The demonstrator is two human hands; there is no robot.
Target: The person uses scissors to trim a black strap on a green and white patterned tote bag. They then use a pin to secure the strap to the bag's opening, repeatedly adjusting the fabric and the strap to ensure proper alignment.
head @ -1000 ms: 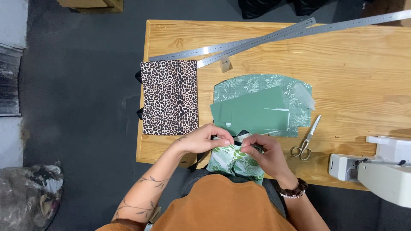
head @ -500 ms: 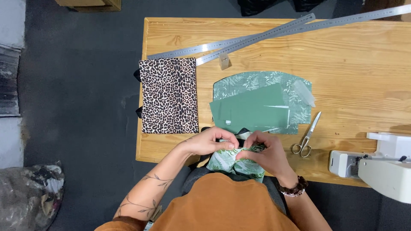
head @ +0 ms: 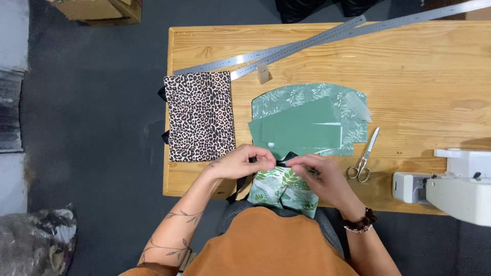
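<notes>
Little changed: both hands stay pinched together. Left hand (head: 240, 162) and right hand (head: 319, 176) clench leaf-print fabric (head: 284, 191), top edge, 12 o'clock. Light, limp; likely grip hems.

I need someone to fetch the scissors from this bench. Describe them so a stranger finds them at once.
Start at the wooden table and go to its near edge, by the white sewing machine. The scissors lie just left of it, right of the green fabric pieces. They are the only small metal tool; the long rulers lie at the far side.
</notes>
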